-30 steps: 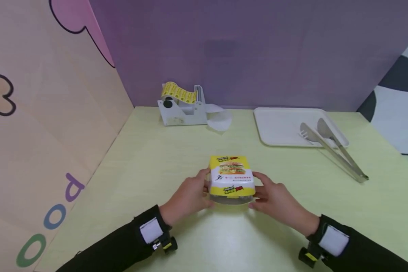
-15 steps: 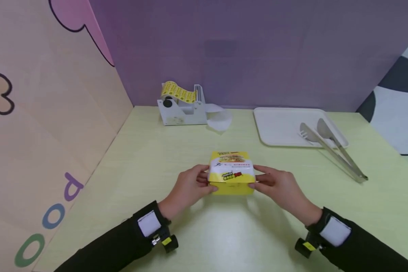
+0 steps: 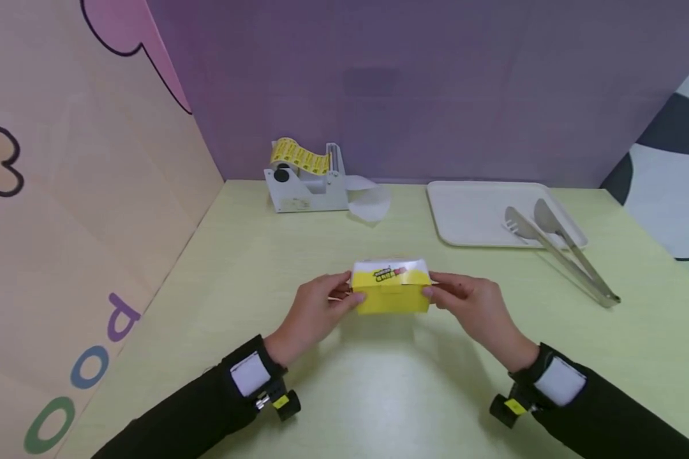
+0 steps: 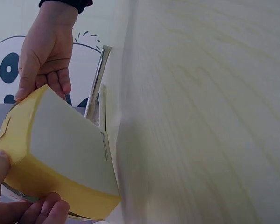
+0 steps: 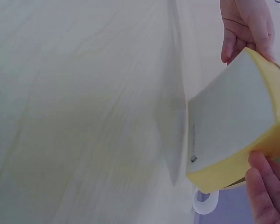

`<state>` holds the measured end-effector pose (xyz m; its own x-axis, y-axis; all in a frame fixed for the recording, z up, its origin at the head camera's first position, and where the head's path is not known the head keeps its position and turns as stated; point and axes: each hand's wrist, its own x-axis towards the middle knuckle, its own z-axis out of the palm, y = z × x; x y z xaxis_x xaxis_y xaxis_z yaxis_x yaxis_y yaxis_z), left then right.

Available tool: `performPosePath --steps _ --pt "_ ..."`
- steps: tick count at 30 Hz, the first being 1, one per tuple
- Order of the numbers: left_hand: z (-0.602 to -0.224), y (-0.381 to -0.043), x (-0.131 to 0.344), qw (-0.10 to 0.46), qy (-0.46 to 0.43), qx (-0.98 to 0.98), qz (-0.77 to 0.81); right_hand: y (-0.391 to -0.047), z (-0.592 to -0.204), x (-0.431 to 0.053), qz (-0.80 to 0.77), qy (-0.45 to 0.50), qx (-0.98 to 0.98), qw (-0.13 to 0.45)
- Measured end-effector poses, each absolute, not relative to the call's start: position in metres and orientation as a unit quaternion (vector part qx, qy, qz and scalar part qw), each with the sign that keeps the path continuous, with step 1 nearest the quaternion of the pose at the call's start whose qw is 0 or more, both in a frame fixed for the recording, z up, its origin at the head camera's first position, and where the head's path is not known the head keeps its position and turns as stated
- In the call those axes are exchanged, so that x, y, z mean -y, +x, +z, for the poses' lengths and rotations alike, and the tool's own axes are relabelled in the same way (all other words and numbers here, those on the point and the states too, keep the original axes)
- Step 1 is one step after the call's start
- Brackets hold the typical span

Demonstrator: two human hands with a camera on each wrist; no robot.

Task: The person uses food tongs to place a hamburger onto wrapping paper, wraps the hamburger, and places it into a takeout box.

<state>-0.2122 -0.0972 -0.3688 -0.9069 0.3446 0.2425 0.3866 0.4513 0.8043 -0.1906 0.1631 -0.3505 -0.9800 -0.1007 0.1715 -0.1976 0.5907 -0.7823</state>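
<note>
A yellow and white burger box (image 3: pixel 393 299) is held between both hands near the middle of the table in the head view. Its lid lies down over the base, and its plain yellow front faces me. My left hand (image 3: pixel 316 309) grips the left side, thumb on the front and fingers along the side. On the right side my right hand (image 3: pixel 473 306) pinches the box the same way. The left wrist view shows the pale underside (image 4: pixel 70 135) tilted up off the table. Whether the far bottom edge touches the table I cannot tell. The inside is hidden.
At the back left stands a label dispenser (image 3: pixel 307 185) with a yellow sticker roll and a loose backing strip (image 3: pixel 370 201). A white tray (image 3: pixel 465 217) lies back right, metal tongs (image 3: pixel 577 268) leaning over its front edge. Walls border the table's back and left.
The box has tipped back and moved slightly away, so its yellow front shows more and its top less. A grey strip under the lid's front edge has disappeared. Both hands have moved with it.
</note>
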Motion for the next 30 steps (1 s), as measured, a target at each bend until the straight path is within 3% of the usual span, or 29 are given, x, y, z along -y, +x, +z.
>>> performPosePath --steps 8,13,19,30 --pt "-0.366 -0.212 0.100 0.084 -0.245 0.894 -0.365 -0.193 -0.347 -0.158 0.446 0.085 0.888 0.073" --pt "-0.364 -0.216 0.101 0.088 -0.258 0.902 -0.334 -0.193 -0.346 -0.158 0.444 0.075 0.891 0.062" --pt "-0.359 -0.224 0.100 0.016 -0.219 0.900 -0.375 -0.194 -0.348 -0.163 0.424 0.097 0.897 0.078" --pt "-0.352 -0.231 0.095 -0.062 -0.163 0.888 -0.426 -0.198 -0.350 -0.167 0.519 0.056 0.853 -0.004"
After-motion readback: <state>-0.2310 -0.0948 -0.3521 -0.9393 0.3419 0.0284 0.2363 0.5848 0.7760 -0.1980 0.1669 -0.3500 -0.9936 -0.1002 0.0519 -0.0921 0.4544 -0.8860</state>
